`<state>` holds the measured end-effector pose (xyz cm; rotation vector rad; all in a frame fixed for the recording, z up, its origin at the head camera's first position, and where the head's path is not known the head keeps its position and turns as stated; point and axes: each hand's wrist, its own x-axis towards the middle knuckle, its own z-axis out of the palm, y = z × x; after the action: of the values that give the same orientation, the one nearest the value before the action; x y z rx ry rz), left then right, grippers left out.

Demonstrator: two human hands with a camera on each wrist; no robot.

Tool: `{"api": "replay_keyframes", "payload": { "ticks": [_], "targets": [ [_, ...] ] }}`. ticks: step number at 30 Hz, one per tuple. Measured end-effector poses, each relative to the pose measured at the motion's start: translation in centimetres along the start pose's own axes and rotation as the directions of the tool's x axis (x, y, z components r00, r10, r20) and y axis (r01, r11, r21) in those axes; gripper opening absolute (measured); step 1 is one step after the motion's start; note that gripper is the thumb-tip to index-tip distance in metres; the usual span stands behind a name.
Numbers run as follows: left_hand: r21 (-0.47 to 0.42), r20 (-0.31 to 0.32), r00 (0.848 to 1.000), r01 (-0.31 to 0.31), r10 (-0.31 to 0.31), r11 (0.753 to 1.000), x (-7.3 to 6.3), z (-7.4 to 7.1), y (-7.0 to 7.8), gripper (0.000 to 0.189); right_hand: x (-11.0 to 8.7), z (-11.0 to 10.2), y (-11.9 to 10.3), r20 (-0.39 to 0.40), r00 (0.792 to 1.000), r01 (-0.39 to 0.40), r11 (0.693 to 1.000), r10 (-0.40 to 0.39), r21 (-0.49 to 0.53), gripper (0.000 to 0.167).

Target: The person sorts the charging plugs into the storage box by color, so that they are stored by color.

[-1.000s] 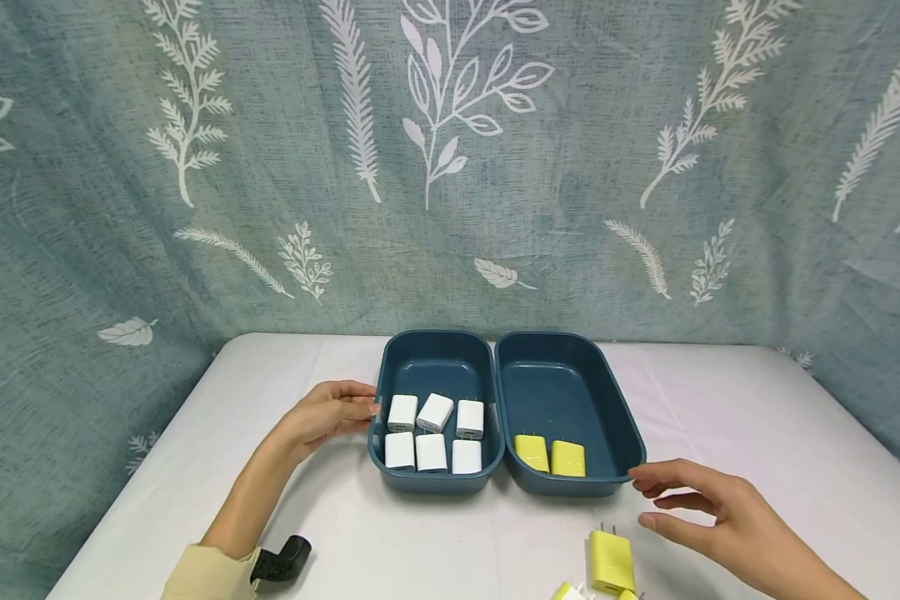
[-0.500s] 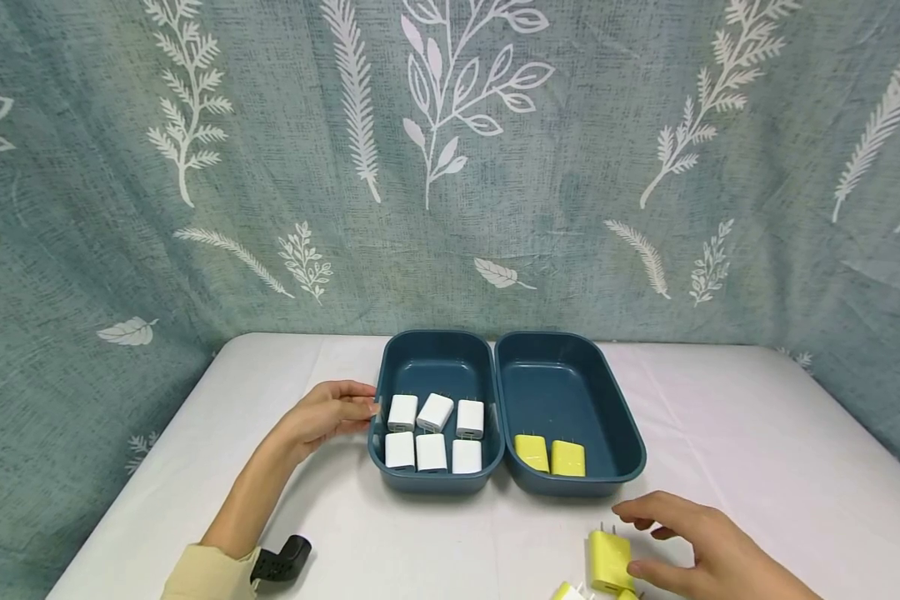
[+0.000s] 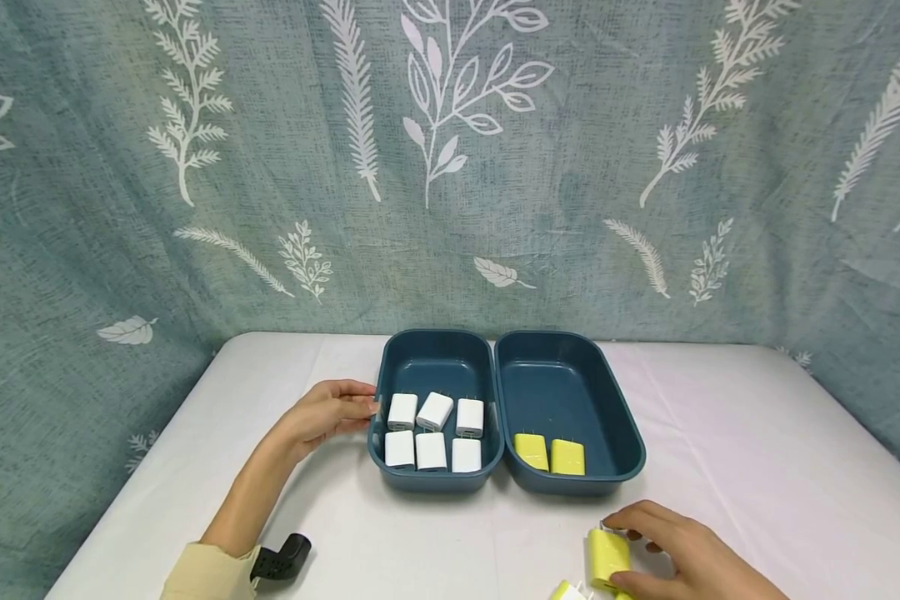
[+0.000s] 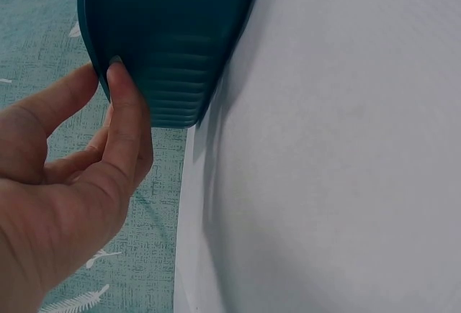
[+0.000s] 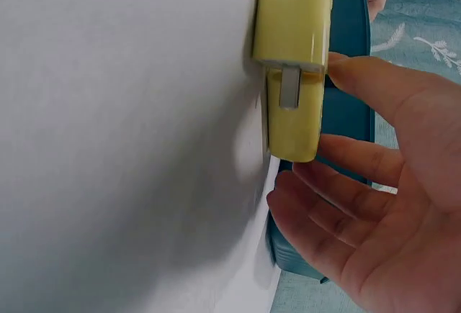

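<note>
My left hand pinches the left wall of a dark blue bin, thumb and fingers on either side of its rim. Several white USB wall chargers lie in that bin. At the lower right, my right hand has thumb and index finger around a yellow wall charger on the table, the index finger at its prong end. In the right wrist view the thumb touches the edge of this charger, and a closer yellow charger partly covers it.
A second blue bin stands against the first, with two yellow chargers at its near end. Another yellow-and-white charger is cut off by the bottom edge. A patterned curtain hangs behind the white table.
My right hand has moved from beside the right bin's near corner down and left to the yellow charger, fingers closing around it. The left hand has stayed on its bin.
</note>
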<state>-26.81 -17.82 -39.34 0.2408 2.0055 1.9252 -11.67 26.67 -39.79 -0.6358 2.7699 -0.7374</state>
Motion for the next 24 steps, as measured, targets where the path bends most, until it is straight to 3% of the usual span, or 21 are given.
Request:
{"api": "replay_keyframes", "payload": {
  "ticks": [6,15,20,24],
  "targets": [
    [0.003,-0.011,1.000,0.006,-0.006,1.000,-0.1,0.0,0.0,0.041,0.2,0.5,-0.6,-0.053,0.996,0.066,0.997,-0.067,-0.028,0.043],
    [0.005,-0.005,1.000,0.003,-0.003,1.000,0.0,0.1,0.0,0.041,0.8,0.1,-0.9,0.073,0.996,0.042,0.997,-0.047,0.070,0.044],
    [0.008,-0.004,1.000,0.006,-0.006,1.000,0.0,0.2,0.1,0.042,1.0,0.0,-1.0,0.070,0.993,0.086,0.991,-0.093,0.103,0.044],
    [0.008,-0.009,1.000,0.007,-0.007,1.000,0.0,0.2,0.2,0.042,1.1,0.1,-1.2,0.041,0.993,0.107,0.992,-0.110,0.069,0.042]
  ]
}}
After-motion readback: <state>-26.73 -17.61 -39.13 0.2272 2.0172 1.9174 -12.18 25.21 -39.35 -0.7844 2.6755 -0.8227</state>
